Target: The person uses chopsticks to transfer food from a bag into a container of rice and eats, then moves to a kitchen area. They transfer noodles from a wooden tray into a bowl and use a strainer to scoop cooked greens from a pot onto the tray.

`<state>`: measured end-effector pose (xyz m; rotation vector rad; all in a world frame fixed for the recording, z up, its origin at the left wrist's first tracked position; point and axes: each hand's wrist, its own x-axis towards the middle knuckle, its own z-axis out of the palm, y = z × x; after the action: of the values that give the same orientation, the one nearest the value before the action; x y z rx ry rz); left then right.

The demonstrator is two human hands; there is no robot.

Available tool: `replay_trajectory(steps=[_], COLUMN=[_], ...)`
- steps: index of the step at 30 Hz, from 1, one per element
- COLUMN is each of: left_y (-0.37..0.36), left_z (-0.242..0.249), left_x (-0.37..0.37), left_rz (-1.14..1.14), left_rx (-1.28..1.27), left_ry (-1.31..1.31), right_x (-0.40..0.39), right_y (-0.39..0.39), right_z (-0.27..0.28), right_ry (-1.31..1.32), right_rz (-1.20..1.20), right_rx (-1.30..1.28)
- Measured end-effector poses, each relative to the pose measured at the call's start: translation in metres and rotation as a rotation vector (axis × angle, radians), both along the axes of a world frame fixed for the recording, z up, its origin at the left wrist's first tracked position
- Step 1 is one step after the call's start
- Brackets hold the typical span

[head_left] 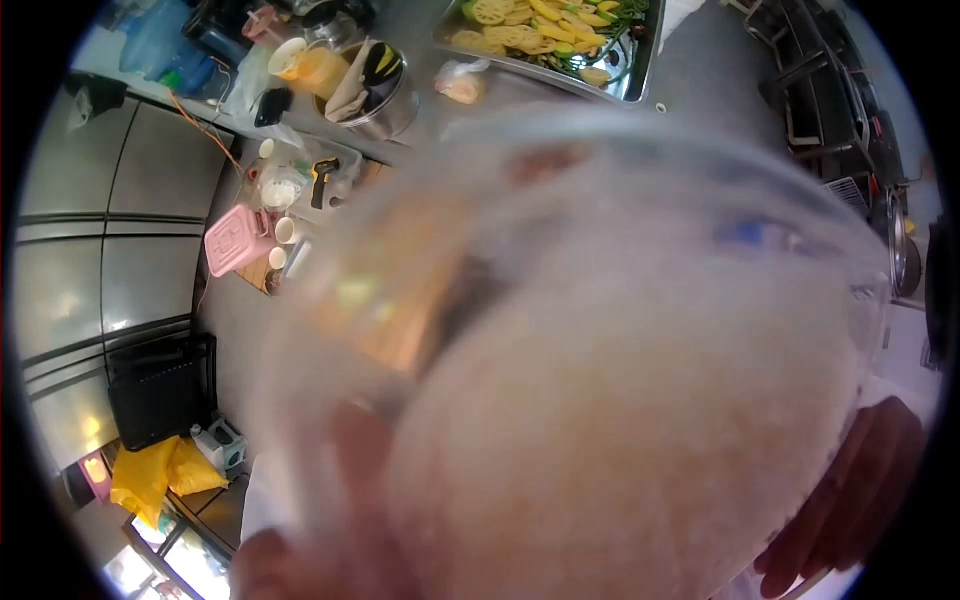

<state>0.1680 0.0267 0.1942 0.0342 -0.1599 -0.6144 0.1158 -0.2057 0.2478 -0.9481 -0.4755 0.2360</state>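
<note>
A large clear plastic container (640, 400) is held very close to the camera, tilted and blurred, filling the middle of the view. A pale, whitish mass shows inside it, too smeared to name. My left hand (330, 520) grips its lower left side, partly seen through the clear wall. On the lower right, my right hand (850, 500) has its fingers against the container's outside. Much of the counter behind is hidden by the container.
A metal tray (640, 60) of sliced vegetables stands at the top, near a steel pot (385, 110) and a small plastic bag (462, 82). Left are a pink box (238, 241), a yellow-black thermometer gun (323, 182), a steel fridge (60, 270) and a yellow bag (150, 480).
</note>
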Motion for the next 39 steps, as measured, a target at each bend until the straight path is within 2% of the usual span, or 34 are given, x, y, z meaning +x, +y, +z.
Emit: replay_trajectory(steps=[2,5,7,8,11,15,16,18,19,21,23,25,27,29,32,34,36,37,39], left_y=[0.005,0.015,0.021,0.024,0.025,0.03,0.048,0.055,0.06,0.059,0.04,0.071,0.086,0.089,0.098,0.102,0.104,0.109,0.112], left_z=[-0.002,-0.007,-0.014,-0.016,-0.021,-0.042,-0.056,-0.054,-0.027,-0.01,-0.012,-0.022,-0.027,-0.028,-0.048,-0.061,-0.084,-0.105,-0.144], left_x=[0.0,0.004,0.007,0.007,0.008,0.004,0.014,0.016,0.017,0.008,-0.009,0.016,0.031,0.044,0.074,0.092,0.112,0.125,0.141], left_rz=[0.024,0.068,0.092,0.108,0.152,0.278,0.159,-0.052,-0.139,-0.037,0.331,0.114,-0.007,-0.026,-0.056,0.081,0.05,-0.044,-0.125], left_rx=[-0.02,-0.044,-0.061,-0.07,-0.108,-0.119,-0.087,-0.091,-0.115,-0.127,-0.11,-0.098,0.011,0.202,0.305,0.663,0.708,0.58,0.456], left_ry=[-0.024,-0.043,-0.058,-0.065,-0.061,-0.012,-0.108,0.044,0.284,0.556,0.604,0.509,0.48,0.488,0.467,0.246,0.266,0.411,0.513], right_x=[0.006,0.025,0.032,0.029,0.025,0.036,0.036,0.037,0.039,0.046,0.061,0.071,0.076,0.087,0.1,0.11,0.118,0.121,0.123], right_y=[-0.001,-0.049,-0.042,-0.024,0.007,0.05,0.057,0.065,0.069,0.046,0.041,0.049,0.055,0.057,0.064,0.055,0.048,0.036,0.003], right_z=[-0.004,0.01,0.007,-0.006,0.0,-0.002,-0.002,0.0,0.001,-0.02,-0.035,-0.041,-0.044,-0.049,-0.054,-0.068,-0.088,-0.105,-0.157], right_ry=[0.015,0.094,0.096,0.067,0.138,0.185,0.249,0.416,0.517,0.599,0.573,0.535,0.465,0.324,0.235,0.234,0.241,0.241,0.233], right_rz=[0.029,0.222,0.138,-0.013,-0.227,-0.287,-0.241,-0.17,-0.144,0.02,-0.027,-0.078,-0.147,-0.164,-0.26,-0.425,-0.667,-0.631,-0.723], right_rx=[0.058,-0.076,-0.036,0.047,0.005,0.153,0.203,0.294,0.342,0.329,0.334,0.312,0.256,0.183,0.179,0.186,0.204,0.105,-0.119])
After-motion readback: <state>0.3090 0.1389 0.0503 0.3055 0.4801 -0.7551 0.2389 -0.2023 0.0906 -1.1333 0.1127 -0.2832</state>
